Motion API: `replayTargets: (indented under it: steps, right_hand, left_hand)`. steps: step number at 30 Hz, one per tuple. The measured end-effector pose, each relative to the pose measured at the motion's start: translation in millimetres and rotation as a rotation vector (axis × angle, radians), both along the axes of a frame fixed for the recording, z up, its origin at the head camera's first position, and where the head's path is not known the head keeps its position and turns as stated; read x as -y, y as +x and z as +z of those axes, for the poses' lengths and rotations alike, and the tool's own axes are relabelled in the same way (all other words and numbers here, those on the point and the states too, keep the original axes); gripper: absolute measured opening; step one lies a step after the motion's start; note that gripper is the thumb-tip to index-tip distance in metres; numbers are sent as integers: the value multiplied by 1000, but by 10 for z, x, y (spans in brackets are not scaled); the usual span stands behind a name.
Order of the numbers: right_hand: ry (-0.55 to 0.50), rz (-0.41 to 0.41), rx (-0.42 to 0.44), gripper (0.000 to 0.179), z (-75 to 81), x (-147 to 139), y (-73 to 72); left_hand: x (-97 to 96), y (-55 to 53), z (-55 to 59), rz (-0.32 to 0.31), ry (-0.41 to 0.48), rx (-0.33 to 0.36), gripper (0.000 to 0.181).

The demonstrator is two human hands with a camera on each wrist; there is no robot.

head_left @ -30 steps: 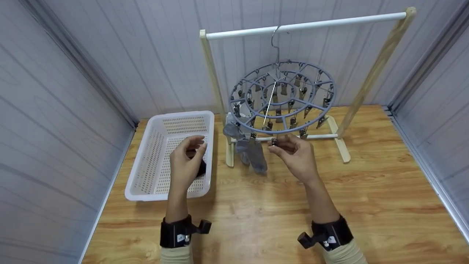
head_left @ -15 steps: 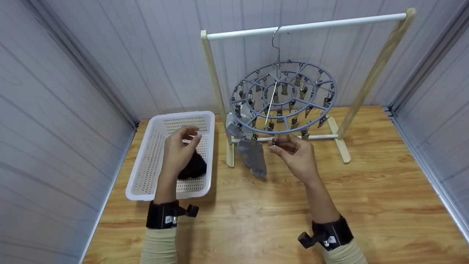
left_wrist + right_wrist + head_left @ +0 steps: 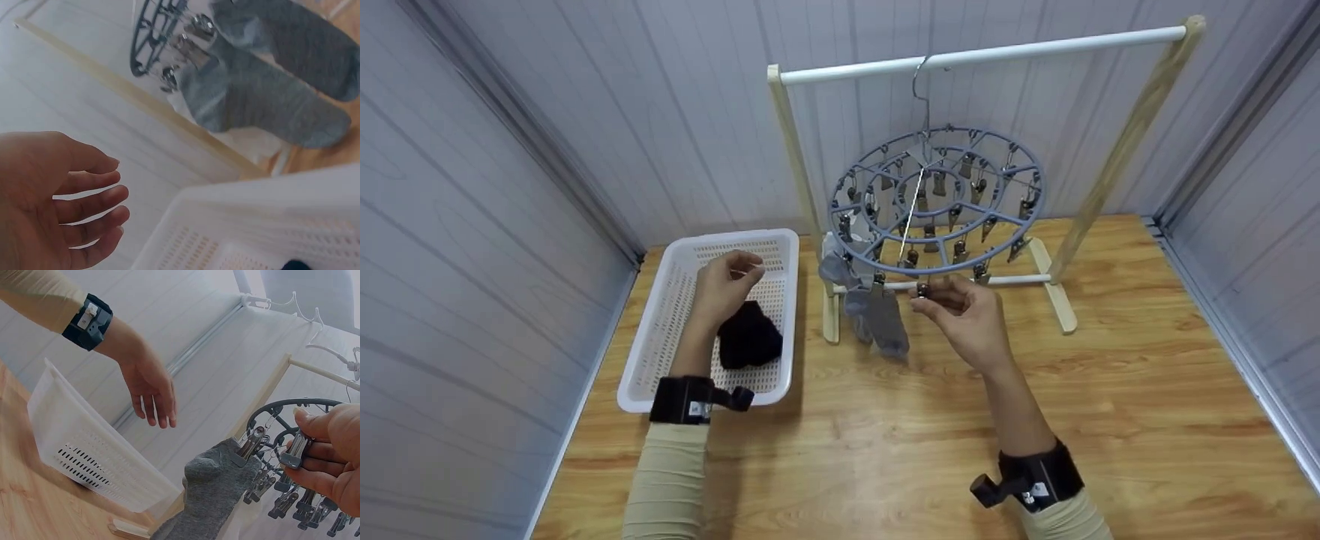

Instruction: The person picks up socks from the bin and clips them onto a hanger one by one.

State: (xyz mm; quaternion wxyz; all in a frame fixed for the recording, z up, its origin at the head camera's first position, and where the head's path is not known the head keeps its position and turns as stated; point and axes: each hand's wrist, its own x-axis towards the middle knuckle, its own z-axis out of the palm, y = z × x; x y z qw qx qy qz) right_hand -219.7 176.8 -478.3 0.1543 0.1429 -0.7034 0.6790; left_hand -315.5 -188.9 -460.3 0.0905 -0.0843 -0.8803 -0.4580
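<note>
My right hand [image 3: 966,319] pinches a metal clip [image 3: 295,449] that hangs from the front of the round blue-grey drying hanger [image 3: 952,266]. Just left of it, grey socks [image 3: 247,93] dangle from other clips; in the head view one grey sock [image 3: 889,326] shows beneath the ring. My left hand [image 3: 726,289] hovers over the white basket [image 3: 634,345], fingers loosely bent and nothing between them, as the left wrist view shows. In the basket lies a folded black cloth item [image 3: 750,337], close below the left hand; its kind does not show.
The hanger hooks onto the white rail [image 3: 1035,49] of a wooden-legged stand [image 3: 1125,161]. Several unused clips hang around its rings. Panel walls [image 3: 495,247] enclose the left, back and right sides of the wood-grain surface [image 3: 885,450].
My left hand has shifted left and away from me above the basket, uncovering the black item. The right hand stays at the same clip. The hanging socks sway slightly.
</note>
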Motion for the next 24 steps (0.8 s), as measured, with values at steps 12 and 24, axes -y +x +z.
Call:
replayTargets:
  steps: [12, 24]
  right_hand:
    - [2, -9, 7, 24, 3, 19, -2]
    - [22, -6, -6, 24, -7, 7, -17]
  left_hand:
    - [200, -346, -286, 73, -116, 140, 26]
    - [325, -479, -499, 146, -241, 289, 32]
